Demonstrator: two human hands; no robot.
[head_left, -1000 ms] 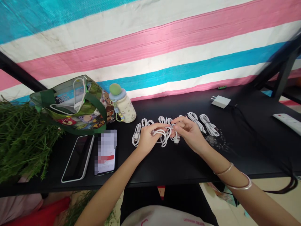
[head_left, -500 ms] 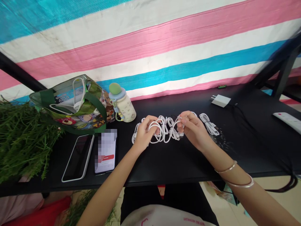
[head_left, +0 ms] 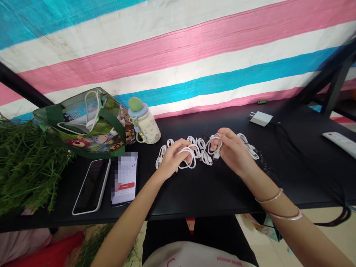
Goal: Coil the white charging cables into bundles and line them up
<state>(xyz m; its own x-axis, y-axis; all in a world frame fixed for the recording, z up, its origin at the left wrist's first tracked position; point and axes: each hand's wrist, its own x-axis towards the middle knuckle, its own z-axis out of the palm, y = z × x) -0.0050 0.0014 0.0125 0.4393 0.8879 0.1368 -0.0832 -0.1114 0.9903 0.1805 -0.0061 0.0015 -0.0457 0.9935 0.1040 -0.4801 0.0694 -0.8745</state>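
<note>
At the table [head_left: 194, 193], left grip [head_left: 172, 159] and right grip [head_left: 233, 152] close on white cables [head_left: 186, 163] by a phone [head_left: 125, 185].

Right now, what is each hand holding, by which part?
The left hand grips a white USB cable by its loop; the right hand grips a cable loop too.

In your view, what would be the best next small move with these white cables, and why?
I would probably draw the small cable loop in the right hand slightly away from the white cable bunch, because it sits right against that bunch and may snag, while the left hand holds the other loop.
</note>
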